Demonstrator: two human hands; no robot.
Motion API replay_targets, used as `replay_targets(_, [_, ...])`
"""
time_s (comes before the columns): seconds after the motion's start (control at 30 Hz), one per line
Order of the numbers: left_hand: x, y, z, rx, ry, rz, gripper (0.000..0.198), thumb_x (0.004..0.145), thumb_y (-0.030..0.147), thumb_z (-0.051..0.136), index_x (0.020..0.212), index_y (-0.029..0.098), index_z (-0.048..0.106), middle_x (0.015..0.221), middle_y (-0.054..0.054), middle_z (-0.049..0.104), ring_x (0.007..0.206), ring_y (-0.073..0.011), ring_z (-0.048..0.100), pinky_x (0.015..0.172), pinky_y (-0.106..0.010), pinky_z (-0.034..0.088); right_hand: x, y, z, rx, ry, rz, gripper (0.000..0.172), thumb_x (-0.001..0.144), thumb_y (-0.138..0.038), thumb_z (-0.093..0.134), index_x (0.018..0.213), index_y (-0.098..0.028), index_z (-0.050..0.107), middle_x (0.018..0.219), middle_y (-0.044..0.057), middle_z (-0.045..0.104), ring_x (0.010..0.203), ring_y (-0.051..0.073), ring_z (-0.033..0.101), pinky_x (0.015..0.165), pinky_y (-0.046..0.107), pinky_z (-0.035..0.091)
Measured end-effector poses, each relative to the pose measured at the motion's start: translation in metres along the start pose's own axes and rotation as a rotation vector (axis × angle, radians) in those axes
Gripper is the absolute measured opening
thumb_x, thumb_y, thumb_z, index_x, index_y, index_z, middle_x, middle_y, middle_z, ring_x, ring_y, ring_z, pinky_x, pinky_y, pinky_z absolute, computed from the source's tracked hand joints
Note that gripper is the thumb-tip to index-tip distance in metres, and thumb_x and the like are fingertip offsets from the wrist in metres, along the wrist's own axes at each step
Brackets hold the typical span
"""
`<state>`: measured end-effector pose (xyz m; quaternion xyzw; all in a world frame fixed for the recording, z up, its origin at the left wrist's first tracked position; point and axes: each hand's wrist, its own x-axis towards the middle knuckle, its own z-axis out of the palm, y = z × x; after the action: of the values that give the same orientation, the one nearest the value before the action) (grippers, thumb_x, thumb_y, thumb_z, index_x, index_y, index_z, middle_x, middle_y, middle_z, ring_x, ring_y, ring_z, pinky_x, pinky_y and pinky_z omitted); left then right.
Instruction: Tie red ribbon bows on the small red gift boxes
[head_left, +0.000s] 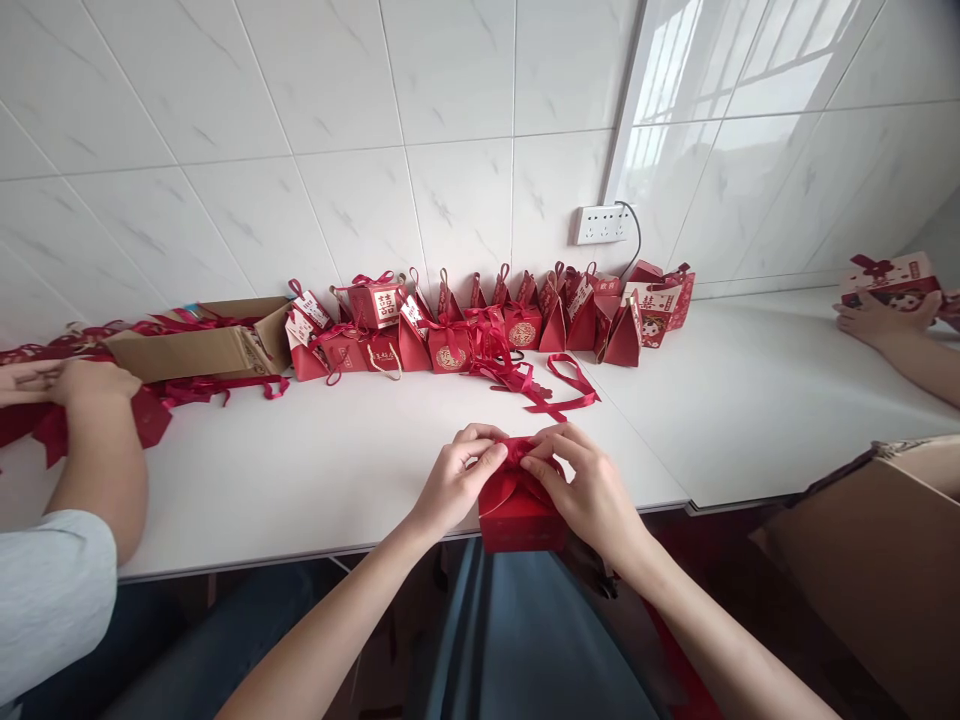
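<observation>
A small red gift box (521, 522) sits at the front edge of the white table, between my two hands. Red ribbon (517, 452) is gathered on its top. My left hand (466, 468) pinches the ribbon from the left, thumb against fingers. From the other side my right hand (577, 475) pinches it too, with its fingertips close to those of the left. The exact shape of the knot is partly covered by my fingers. Just beyond the box, loose red ribbons (574, 390) lie on the table.
Finished-looking red gift boxes (450, 350) stand in a row along the tiled wall. An open cardboard box (195, 352) holds ribbons at left. A co-worker's hands (90, 385) handle red items there; another person's hand (892, 312) holds a box at right. A large carton (870, 560) stands front right.
</observation>
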<state>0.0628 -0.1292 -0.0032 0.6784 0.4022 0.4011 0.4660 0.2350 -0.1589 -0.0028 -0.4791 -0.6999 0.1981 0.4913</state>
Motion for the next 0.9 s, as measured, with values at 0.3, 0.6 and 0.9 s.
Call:
replay_targets(0.3, [0.001,0.004,0.004,0.013,0.004,-0.011,0.031,0.085,0.038,0.051,0.067,0.017,0.063,0.106,-0.008,0.058,0.108,-0.0236,0.051,0.093,-0.033,0.037,-0.001,0.0,-0.004,-0.011,-0.019,0.031,0.013,0.084,-0.027,0.058,0.077,-0.021,0.066,0.091,0.006,0.062,0.084,0.02,0.064,0.076,0.032,0.052])
replay_targets(0.6, [-0.006,0.01,0.004,0.087,0.021,0.005,0.03,0.085,0.037,0.05,0.07,0.019,0.068,0.108,-0.008,0.06,0.11,-0.0246,0.052,0.096,-0.035,0.039,-0.003,-0.005,-0.002,0.034,0.007,0.019,0.014,0.084,-0.023,0.051,0.073,-0.02,0.059,0.093,0.006,0.064,0.083,0.018,0.063,0.076,0.032,0.052])
replay_targets(0.9, [-0.008,0.006,-0.004,0.201,0.119,0.047,0.031,0.085,0.037,0.051,0.069,0.018,0.068,0.099,-0.009,0.062,0.099,-0.0229,0.057,0.077,-0.03,0.048,0.008,0.003,-0.022,0.029,-0.212,0.139,0.014,0.079,-0.026,0.05,0.07,-0.02,0.059,0.108,0.011,0.059,0.105,0.024,0.058,0.074,0.033,0.053])
